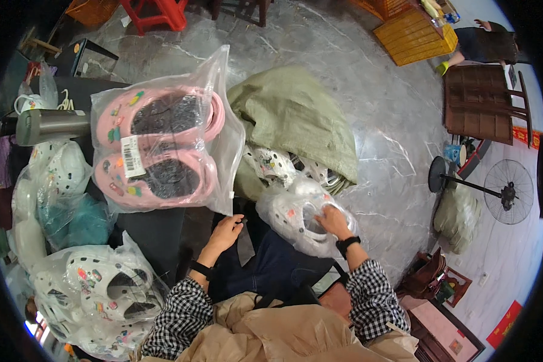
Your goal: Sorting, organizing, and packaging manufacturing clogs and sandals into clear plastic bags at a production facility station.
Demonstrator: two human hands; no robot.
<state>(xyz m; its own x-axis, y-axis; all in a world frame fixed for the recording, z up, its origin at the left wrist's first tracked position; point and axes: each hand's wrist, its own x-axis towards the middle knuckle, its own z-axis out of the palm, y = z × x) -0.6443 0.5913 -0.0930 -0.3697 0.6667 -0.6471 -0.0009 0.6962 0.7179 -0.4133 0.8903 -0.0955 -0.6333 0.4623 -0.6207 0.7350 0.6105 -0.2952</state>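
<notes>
My right hand (336, 222) grips a clear plastic bag of white clogs (292, 211), its fingers closed at the clogs' opening. My left hand (225, 233) is just below the lower corner of a clear zip bag holding pink clogs (157, 142). Its fingers are slightly bent and apart, and I see nothing held in them. The pink pair carries small coloured charms, and a white label is on the bag. Beyond my right hand, a green woven sack (292, 108) lies open with more white clogs (271, 163) at its mouth.
Bagged white clogs (105, 283) are piled at the left on a dark table, near a steel tumbler (51, 127) and a white mug (29, 104). A red stool (154, 15), yellow crate (413, 37) and standing fan (508, 192) are farther off. Another person (485, 45) is at the far right.
</notes>
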